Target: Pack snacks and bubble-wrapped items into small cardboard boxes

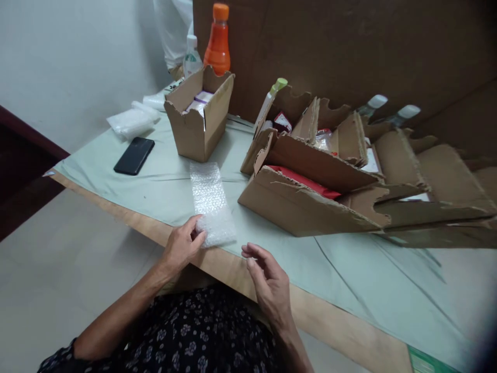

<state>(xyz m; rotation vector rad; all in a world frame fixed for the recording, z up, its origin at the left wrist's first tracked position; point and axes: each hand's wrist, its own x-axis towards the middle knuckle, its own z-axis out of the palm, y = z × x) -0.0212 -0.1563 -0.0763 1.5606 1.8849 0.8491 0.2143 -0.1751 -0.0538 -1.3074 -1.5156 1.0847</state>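
Observation:
A strip of clear bubble wrap [212,194] lies on the pale green cloth, its near end looking folded or doubled. My left hand [182,242] grips that near end at its left edge between thumb and fingers. To the right of the wrap, my right hand [267,277] hovers by the table's front edge, fingers curved and apart from the thumb. I can make out nothing held in it. Beyond the wrap stands a cardboard box [190,135] with small white and purple packs inside.
A black phone [134,156] and plastic-wrapped bundles [132,122] lie at left. Several cardboard bins [306,204] fill the right side, one holding a red packet [305,181]. An orange bottle [218,44] and a clear bottle [191,59] stand behind. Someone in white clothing [174,31] is at the back.

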